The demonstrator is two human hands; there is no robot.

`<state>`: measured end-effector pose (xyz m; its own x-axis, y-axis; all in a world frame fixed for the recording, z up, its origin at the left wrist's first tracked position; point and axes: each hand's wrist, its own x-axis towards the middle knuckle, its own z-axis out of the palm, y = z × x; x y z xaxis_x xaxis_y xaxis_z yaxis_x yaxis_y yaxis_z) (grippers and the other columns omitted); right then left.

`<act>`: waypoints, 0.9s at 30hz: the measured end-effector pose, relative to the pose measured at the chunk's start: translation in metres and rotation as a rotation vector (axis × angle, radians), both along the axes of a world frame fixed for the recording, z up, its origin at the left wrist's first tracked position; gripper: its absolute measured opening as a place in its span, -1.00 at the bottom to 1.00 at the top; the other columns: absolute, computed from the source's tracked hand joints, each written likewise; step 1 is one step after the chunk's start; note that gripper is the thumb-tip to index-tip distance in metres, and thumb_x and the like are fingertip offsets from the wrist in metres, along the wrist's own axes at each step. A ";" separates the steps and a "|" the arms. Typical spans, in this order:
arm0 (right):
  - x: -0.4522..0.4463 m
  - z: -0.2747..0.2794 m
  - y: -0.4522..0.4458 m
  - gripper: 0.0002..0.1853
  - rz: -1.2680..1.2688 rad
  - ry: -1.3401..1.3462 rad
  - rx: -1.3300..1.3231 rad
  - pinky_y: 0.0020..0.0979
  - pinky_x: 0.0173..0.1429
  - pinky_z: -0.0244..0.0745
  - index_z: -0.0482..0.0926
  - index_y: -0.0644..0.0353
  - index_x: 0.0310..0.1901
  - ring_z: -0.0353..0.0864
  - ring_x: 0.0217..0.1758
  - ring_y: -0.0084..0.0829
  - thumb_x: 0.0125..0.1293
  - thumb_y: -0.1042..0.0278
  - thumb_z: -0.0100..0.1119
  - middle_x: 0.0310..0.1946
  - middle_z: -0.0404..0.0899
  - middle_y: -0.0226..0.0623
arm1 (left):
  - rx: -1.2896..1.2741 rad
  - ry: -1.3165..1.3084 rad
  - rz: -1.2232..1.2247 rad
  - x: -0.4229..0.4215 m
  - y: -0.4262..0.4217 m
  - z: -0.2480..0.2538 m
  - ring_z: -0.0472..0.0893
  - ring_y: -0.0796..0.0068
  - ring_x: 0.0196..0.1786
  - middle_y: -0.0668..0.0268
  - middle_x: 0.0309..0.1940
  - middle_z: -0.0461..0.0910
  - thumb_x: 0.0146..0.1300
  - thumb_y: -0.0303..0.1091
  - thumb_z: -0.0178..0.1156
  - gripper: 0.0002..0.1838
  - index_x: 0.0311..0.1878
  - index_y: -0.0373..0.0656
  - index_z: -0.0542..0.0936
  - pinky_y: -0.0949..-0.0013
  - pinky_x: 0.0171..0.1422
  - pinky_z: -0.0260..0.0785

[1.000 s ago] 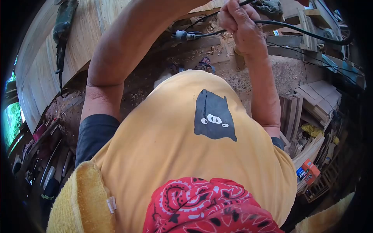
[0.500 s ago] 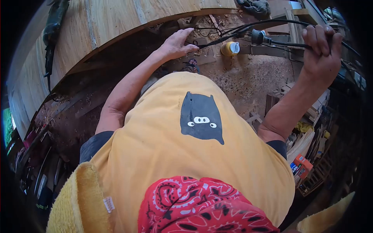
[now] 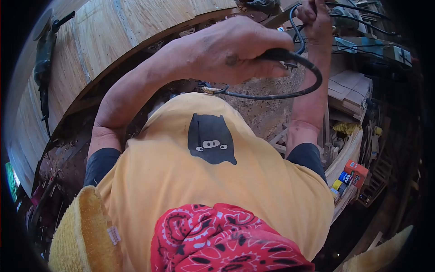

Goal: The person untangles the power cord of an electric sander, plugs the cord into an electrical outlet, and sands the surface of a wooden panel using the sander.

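Observation:
A black power cable (image 3: 313, 72) runs in a loop between my two hands. My left hand (image 3: 247, 50) is raised in front of my chest, thumb and fingers closed on the cable. Small prongs, apparently of its plug, show beside the left fingertips; the plug's body is hidden. Farther out at the upper right, my right hand (image 3: 315, 19) is closed round the cable too. More lengths of cable trail off to the right beyond it.
A curved wooden panel (image 3: 149, 20) fills the upper left, with an angle grinder (image 3: 43, 68) lying on it. Stacked boards (image 3: 349, 90), wood offcuts and an orange box (image 3: 356, 172) are at the right. Wood shavings litter the floor.
My left hand has risen toward the camera and moved right, now gripping the cable. The right hand has moved left and farther away. A cable loop now hangs between them.

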<state>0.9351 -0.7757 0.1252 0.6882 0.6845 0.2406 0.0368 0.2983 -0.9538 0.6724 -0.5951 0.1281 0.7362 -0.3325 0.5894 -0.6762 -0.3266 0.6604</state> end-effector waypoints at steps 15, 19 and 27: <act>-0.195 -0.234 -0.089 -0.68 0.469 1.171 -0.165 -0.71 -0.63 -0.14 0.45 0.04 -0.30 0.00 -0.67 -0.84 0.60 0.04 0.10 -0.59 0.25 -0.70 | -1.272 0.914 0.371 0.088 0.104 -0.206 0.50 0.52 -0.54 0.40 -0.54 0.54 0.47 -0.35 0.14 -0.85 -0.31 0.01 0.54 0.36 -0.42 0.43; -0.186 -0.149 -0.135 -0.62 0.199 1.010 0.185 -0.64 -0.52 0.02 0.40 0.01 -0.33 -0.02 -0.67 -0.78 0.63 -0.02 0.08 -0.64 0.15 -0.69 | -1.509 0.827 0.155 0.062 0.072 -0.183 0.63 0.45 -0.45 0.34 -0.48 0.62 0.50 -0.33 0.10 -0.86 -0.23 -0.06 0.58 0.29 -0.30 0.57; -0.149 -0.020 -0.202 -0.60 -0.278 0.441 0.242 -0.43 -0.32 0.11 0.45 -0.06 -0.33 -0.06 -0.71 -0.69 0.57 -0.15 0.15 -0.65 0.14 -0.69 | -1.482 0.758 0.112 0.068 0.045 -0.190 0.79 0.24 -0.21 0.18 -0.35 0.72 0.55 -0.30 0.11 -0.81 -0.15 -0.18 0.61 0.06 -0.05 0.73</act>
<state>0.7862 -0.9773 0.1050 0.9051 0.4248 0.0170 -0.2412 0.5460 -0.8023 0.7404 -0.5504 -0.0622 0.9631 0.2213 -0.1529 -0.0981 0.8182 0.5665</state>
